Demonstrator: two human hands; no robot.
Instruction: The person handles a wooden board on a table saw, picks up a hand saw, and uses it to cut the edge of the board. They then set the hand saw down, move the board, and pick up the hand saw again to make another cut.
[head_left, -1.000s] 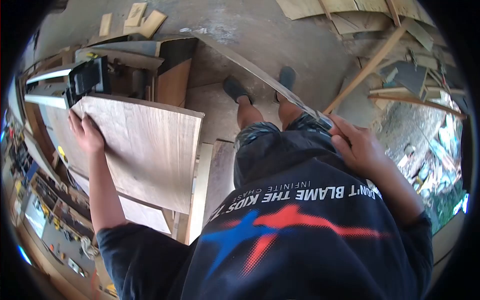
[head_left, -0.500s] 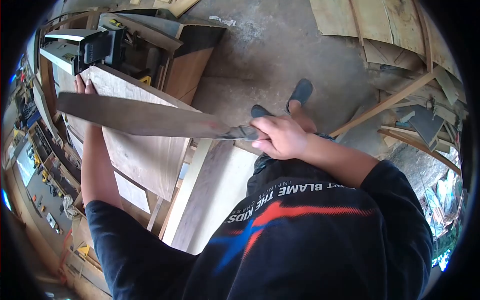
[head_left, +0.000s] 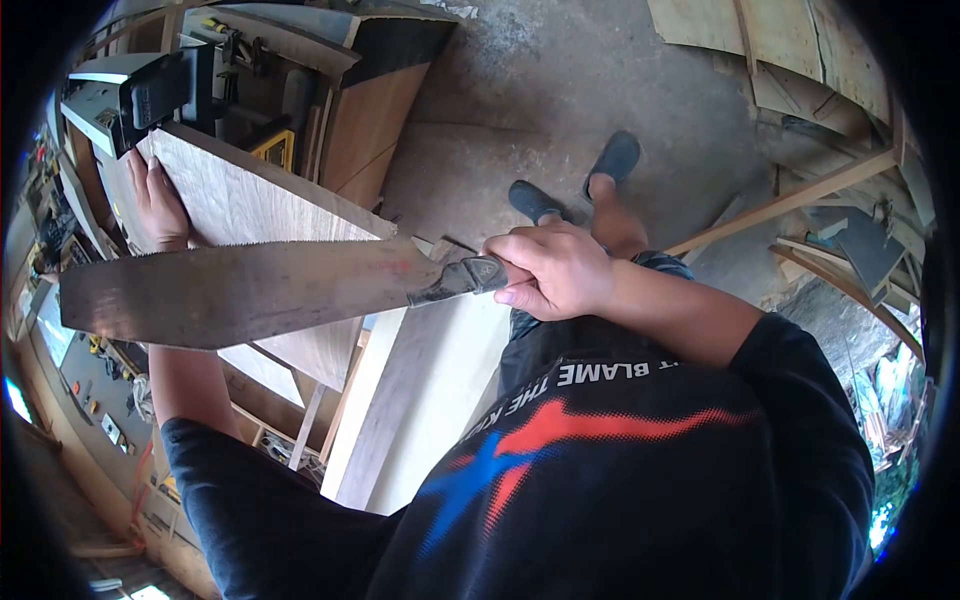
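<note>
My right hand is closed round the handle of a handsaw, whose handle end is wrapped in dark tape. The wide blade reaches far to the left, its fine teeth along the upper edge and its face turned up toward me. It crosses above the wooden board and hides part of my left forearm. With fingers stretched out, my left hand lies on the board's left part, close to a black and grey machine. Whether the blade touches the board cannot be made out.
Below the board stand pale planks. A yellow-framed tool lies beyond it, near a slanted wooden panel. Tools cover a bench at the far left. Wooden sheets and a long batten are on the right.
The saw has swung lower at its far end and rolled, so more of its blade face and the teeth show. My left hand still rests on the board, now less covered by the blade.
</note>
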